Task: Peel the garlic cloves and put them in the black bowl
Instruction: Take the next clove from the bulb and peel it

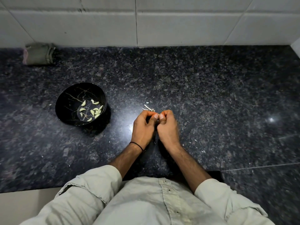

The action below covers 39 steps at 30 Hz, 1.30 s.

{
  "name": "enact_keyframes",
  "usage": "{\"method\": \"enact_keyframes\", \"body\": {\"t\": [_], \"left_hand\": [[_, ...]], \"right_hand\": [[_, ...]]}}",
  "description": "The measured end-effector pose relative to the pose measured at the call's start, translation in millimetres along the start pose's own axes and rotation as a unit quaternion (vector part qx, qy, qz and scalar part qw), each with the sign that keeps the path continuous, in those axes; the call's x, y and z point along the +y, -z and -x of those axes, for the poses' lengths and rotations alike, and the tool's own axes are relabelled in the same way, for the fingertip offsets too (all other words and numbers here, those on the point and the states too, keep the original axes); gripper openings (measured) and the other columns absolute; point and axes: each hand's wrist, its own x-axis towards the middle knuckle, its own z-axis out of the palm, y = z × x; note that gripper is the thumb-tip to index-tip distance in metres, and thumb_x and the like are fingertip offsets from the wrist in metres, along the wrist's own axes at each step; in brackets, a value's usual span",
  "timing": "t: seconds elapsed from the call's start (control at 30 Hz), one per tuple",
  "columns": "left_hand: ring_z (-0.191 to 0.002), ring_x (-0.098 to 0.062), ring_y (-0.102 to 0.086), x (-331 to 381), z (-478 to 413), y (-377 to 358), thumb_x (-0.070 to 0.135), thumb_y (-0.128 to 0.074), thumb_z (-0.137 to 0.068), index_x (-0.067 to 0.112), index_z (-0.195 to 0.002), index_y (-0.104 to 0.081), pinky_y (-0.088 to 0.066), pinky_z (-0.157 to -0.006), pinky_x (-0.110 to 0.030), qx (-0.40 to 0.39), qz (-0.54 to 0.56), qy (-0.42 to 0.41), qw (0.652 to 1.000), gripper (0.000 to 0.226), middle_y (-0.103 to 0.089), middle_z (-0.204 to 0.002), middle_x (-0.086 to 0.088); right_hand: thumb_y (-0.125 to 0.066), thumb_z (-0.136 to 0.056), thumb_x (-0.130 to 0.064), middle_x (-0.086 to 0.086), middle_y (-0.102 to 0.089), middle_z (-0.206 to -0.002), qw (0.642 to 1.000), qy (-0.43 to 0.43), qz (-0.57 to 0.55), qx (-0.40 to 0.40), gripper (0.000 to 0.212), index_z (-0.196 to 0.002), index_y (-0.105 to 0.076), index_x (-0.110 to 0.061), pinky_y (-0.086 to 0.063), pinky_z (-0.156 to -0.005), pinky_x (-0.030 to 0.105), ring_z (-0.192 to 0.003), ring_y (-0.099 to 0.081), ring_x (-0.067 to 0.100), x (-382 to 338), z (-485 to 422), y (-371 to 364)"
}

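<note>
On the granite surface [211,95], the black bowl [69,101] at nine o'clock from the hands holds peeled cloves [94,112]. Curled, the left hand [142,127] and right hand [168,129] seemingly pinch a hidden clove: light, slippery, papery skin best nipped at its tip

shirt [138,202]: pale beige, creased | placket [170,200]: lower centre, small dark dots along it | sleeves [90,189]: rolled up, forearms bare | left hand [142,127]: thin black band [136,145] at wrist
</note>
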Motion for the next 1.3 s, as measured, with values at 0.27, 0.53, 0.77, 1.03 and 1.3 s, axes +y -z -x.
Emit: {"method": "enact_keyframes", "body": {"t": [0.27, 0.53, 0.77, 1.03, 1.3], "left_hand": [[-0.085, -0.011, -0.068, 7, 1, 3, 0.0, -0.067, -0.091, 0.004, -0.098, -0.065, -0.055, -0.08, -0.024, -0.033, 0.091, -0.001, 0.995, 0.009, -0.071, -0.093, -0.006], [-0.095, -0.016, -0.07, 7, 4, 1, 0.004, -0.068, -0.091, 0.008, -0.1, -0.073, -0.055, -0.09, -0.032, -0.053, 0.088, -0.043, 0.994, 0.011, -0.076, -0.097, -0.004], [-0.098, -0.024, -0.07, -7, -1, 5, 0.007, -0.067, -0.091, 0.027, -0.093, -0.074, -0.053, -0.096, -0.053, -0.036, 0.086, -0.027, 0.995, 0.022, -0.075, -0.098, 0.0], [-0.087, -0.023, -0.07, -8, -2, 6, 0.002, -0.064, -0.092, 0.023, -0.095, -0.077, -0.056, -0.085, -0.052, -0.035, 0.133, -0.015, 0.99, 0.026, -0.076, -0.096, -0.008], [-0.097, -0.028, -0.072, -17, -7, 9, 0.017, -0.07, -0.081, 0.031, -0.09, -0.076, -0.055, -0.092, -0.056, -0.013, 0.106, -0.011, 0.994, 0.018, -0.076, -0.098, -0.004]], "right_hand": [[-0.045, -0.101, -0.013, -0.002, -0.056, -0.086, 1.0, 0.012, 0.022, 0.007, 0.01, -0.104, -0.053, -0.009, -0.027, -0.06, 0.028, -0.078, -0.05, 0.016, 3, -1, 8], [-0.047, -0.101, -0.012, -0.001, -0.05, -0.089, 0.998, 0.034, 0.054, 0.025, 0.012, -0.107, -0.053, -0.005, -0.024, -0.063, 0.027, -0.081, -0.046, 0.017, 1, 2, 9], [-0.047, -0.1, -0.017, 0.001, -0.058, -0.084, 0.999, -0.01, -0.009, 0.036, 0.014, -0.093, -0.057, -0.009, -0.029, -0.065, 0.03, -0.078, -0.051, 0.02, 5, -1, 9], [-0.058, -0.099, -0.031, -0.011, -0.06, -0.069, 0.998, 0.016, -0.055, 0.008, 0.021, -0.085, -0.059, -0.016, -0.038, -0.057, 0.013, -0.06, -0.054, -0.007, 9, -1, 9], [-0.06, -0.096, -0.016, -0.005, -0.069, -0.08, 0.997, 0.042, -0.06, -0.017, 0.009, -0.097, -0.068, -0.011, -0.044, -0.062, 0.009, -0.067, -0.06, -0.005, 11, -1, 8]]}}
